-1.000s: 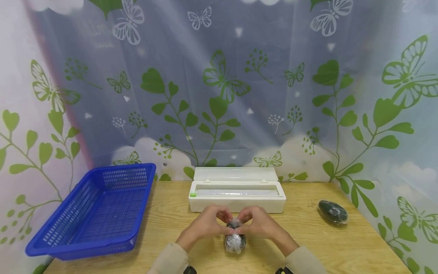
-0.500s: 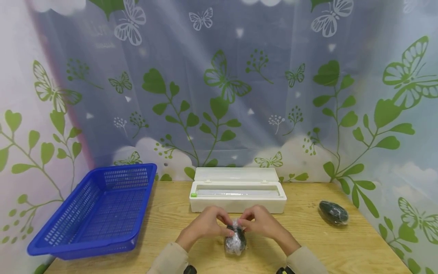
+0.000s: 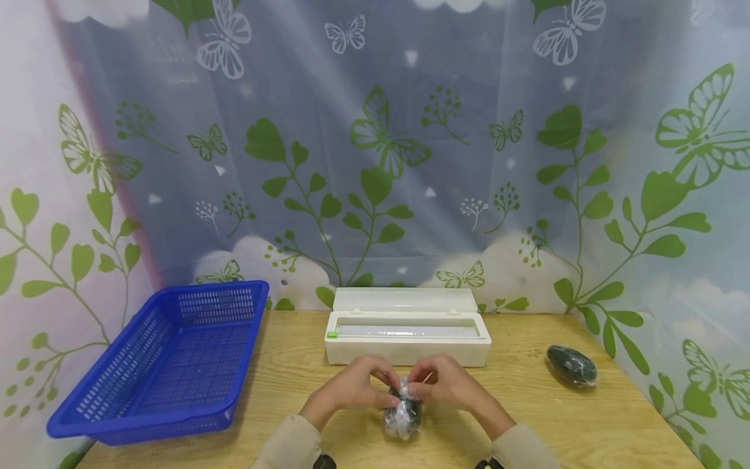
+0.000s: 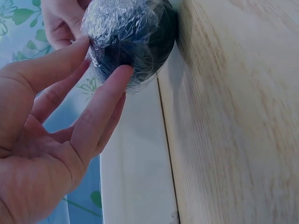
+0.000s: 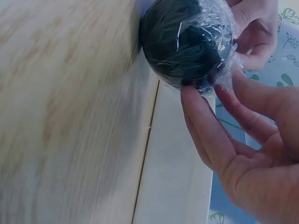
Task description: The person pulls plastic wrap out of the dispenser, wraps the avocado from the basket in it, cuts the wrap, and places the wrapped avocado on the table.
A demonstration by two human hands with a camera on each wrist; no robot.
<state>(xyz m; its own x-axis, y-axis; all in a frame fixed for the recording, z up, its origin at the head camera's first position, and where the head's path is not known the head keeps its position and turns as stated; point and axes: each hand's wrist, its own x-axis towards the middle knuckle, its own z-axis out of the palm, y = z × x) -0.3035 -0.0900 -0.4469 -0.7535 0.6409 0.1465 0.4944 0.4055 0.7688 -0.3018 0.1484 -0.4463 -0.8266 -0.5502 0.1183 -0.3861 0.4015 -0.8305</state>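
A dark green, oval fruit or vegetable (image 3: 413, 412) wrapped in crinkled cling film (image 3: 402, 426) lies on the table before the person. My left hand (image 3: 355, 384) holds it from the left, thumb on its upper side and fingertips at its far end. From the right, my right hand (image 3: 444, 383) pinches the loose film on top between thumb and fingers. In the left wrist view the left fingertips (image 4: 122, 74) touch the dark wrapped side. The right wrist view has gathered film (image 5: 226, 77) between the right thumb and forefinger. Part of the top is hidden by the hands.
A white cling film dispenser (image 3: 407, 352) stands just behind the hands, lid raised, with a green slider at its left end. On the left is a blue perforated basket (image 3: 170, 417). Another wrapped dark green oval piece (image 3: 571, 365) lies at the right. A patterned curtain (image 3: 375, 163) hangs behind.
The right thumb and fingers lifted slightly off to the right, then came back in on the film at the top. The left hand and the wrapped piece have barely moved.
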